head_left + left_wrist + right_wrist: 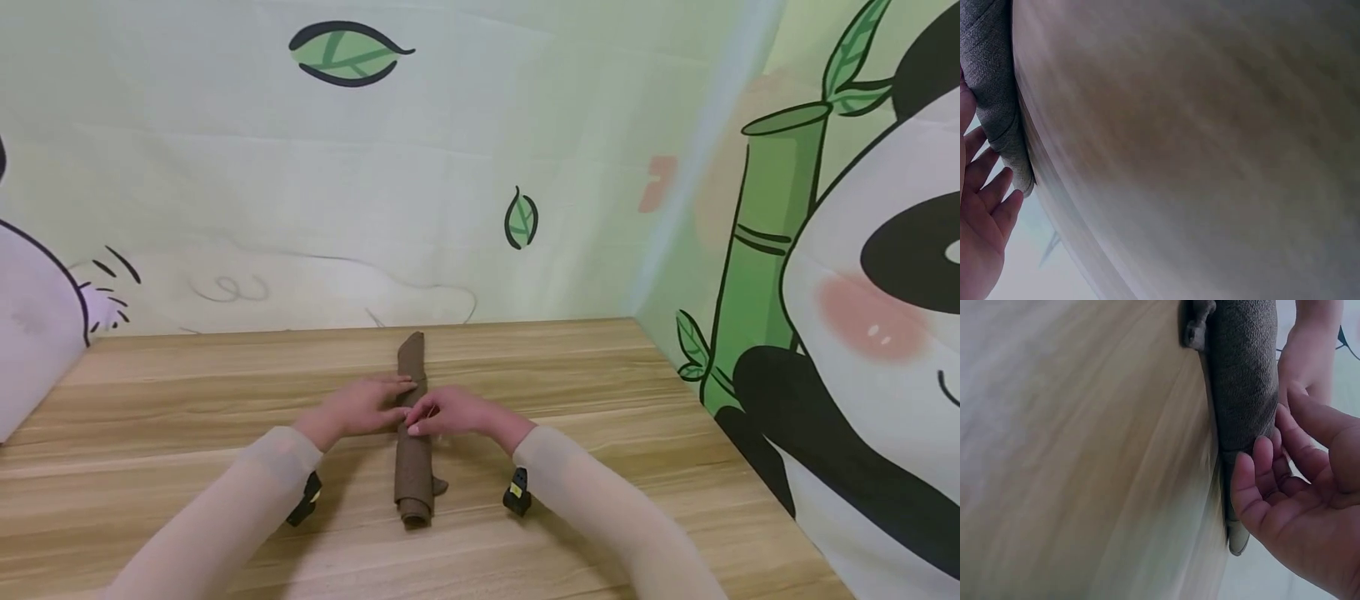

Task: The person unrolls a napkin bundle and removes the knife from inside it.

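A brown cloth point(414, 467), rolled into a long tube, lies lengthwise on the wooden table. Its near end shows the coiled layers, the far end narrows to a flat tip, and a small flap sticks out low on the right side. My left hand point(360, 408) rests on the roll from the left, its fingers fairly straight. From the right, my right hand point(453, 412) pinches at the middle of the roll with bent fingers, close by the left thumb. In the right wrist view, the right fingertips point(1263, 450) touch the side of the cloth.
The wooden table point(187, 400) reaches back to a pale wall covering point(450, 150) printed with leaves. A panda and bamboo print point(772, 208) covers the right side. Small black wrist cameras sit below both sleeves.
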### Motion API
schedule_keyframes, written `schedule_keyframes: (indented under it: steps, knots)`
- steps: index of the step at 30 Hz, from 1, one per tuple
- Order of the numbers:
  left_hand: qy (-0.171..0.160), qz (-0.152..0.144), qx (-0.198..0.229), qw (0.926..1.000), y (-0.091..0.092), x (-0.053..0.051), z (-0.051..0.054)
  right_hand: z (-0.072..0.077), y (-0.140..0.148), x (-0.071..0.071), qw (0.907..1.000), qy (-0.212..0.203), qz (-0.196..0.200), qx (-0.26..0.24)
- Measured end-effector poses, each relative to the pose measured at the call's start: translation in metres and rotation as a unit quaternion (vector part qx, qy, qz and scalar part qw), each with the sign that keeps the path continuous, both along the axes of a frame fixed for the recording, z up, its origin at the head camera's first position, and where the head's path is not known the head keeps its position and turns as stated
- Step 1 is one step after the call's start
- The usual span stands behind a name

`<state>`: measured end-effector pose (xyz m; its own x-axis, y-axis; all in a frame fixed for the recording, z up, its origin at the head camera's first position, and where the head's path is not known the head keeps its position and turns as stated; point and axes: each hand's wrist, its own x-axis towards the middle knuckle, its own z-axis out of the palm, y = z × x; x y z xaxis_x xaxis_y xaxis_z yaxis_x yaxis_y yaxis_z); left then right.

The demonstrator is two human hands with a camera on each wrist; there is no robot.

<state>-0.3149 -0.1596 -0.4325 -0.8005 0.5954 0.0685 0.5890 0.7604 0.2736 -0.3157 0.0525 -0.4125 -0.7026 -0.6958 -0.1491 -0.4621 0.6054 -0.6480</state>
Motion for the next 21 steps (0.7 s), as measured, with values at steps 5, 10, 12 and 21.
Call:
schedule_keyframes:
  steps: [5, 10, 12, 21]
  knots:
    - [0.007, -0.016, 0.014, 0.9997, -0.001, 0.004, -0.001, 0.000, -0.008, -0.001, 0.9993, -0.003, 0.024, 0.028]
    - [0.009, -0.021, 0.008, 0.9997, 0.001, 0.004, 0.000, 0.002, -0.012, -0.001, 0.9992, -0.007, 0.017, 0.035]
    - [0.000, -0.017, 0.004, 0.9998, 0.002, 0.003, 0.000, 0.003, -0.012, -0.001, 0.9990, -0.007, 0.017, 0.040]
    - [0.003, -0.010, -0.009, 0.9999, 0.003, 0.001, -0.004, 0.000, -0.012, -0.004, 0.9987, -0.012, 0.031, 0.038]
